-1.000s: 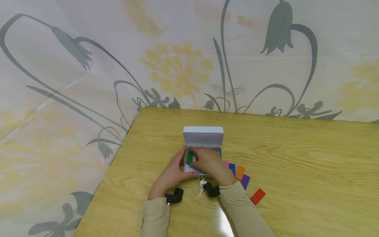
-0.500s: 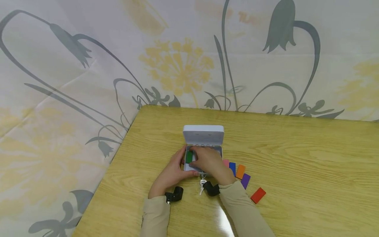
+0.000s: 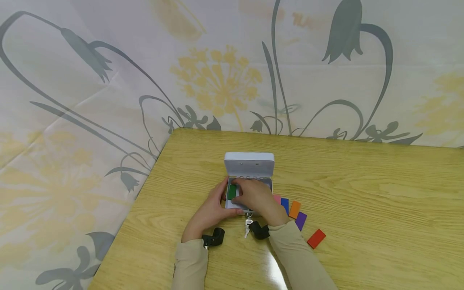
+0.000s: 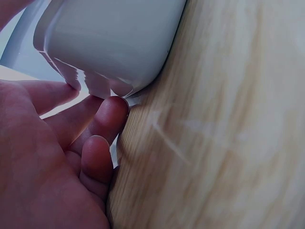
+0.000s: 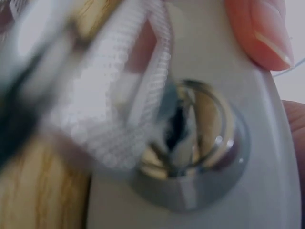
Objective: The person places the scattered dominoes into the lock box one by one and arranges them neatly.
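A small white metal lockable box (image 3: 249,165) stands on the table with its lid raised. My left hand (image 3: 210,211) holds the box at its left front corner, thumb along the front edge. In the left wrist view its fingers (image 4: 97,157) bend against the box's side wall (image 4: 114,43). My right hand (image 3: 258,197) reaches inside and pinches a green rectangular block (image 3: 232,192) near the left wall. The hand hides much of the box's interior. Keys (image 3: 248,225) hang from the front lock (image 5: 209,129), blurred in the right wrist view.
Right of the box lie flat blocks: pink (image 3: 277,199), blue (image 3: 284,206), orange (image 3: 295,210), purple (image 3: 300,220) and, farther off, red (image 3: 316,238). The wooden table (image 3: 362,193) ends at a wall with a floral-print cloth (image 3: 224,80).
The whole scene has shifted slightly upward in view. Both hands, the green block and the box keep nearly the same places relative to each other.
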Demonstrator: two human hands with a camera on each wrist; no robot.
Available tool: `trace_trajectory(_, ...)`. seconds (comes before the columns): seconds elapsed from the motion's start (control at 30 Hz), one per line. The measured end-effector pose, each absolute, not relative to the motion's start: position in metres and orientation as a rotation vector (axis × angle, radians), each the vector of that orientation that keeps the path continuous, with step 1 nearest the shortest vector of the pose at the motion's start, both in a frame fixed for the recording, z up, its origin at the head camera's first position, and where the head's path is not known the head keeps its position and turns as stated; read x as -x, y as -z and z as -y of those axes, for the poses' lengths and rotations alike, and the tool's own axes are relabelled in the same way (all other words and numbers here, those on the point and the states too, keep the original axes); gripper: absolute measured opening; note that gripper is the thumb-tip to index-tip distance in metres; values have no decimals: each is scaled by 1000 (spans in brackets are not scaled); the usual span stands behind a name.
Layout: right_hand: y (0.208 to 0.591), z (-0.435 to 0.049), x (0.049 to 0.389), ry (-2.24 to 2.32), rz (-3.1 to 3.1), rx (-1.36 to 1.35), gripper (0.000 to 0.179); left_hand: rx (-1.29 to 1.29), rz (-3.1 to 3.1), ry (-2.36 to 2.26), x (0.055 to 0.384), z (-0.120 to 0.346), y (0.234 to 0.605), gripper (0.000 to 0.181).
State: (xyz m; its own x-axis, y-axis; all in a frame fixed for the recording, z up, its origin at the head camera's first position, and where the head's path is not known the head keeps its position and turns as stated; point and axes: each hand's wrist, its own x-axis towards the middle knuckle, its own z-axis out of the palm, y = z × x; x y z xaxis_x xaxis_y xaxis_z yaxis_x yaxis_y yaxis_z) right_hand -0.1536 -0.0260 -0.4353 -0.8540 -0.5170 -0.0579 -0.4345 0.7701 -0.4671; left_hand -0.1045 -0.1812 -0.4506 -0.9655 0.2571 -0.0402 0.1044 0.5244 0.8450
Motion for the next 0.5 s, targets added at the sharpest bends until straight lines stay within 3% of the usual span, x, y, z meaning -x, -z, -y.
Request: trace_trajectory(0.5, 432, 23, 153, 693, -2746, 781, 49, -300, -2609, -1401, 104, 182, 450, 99)
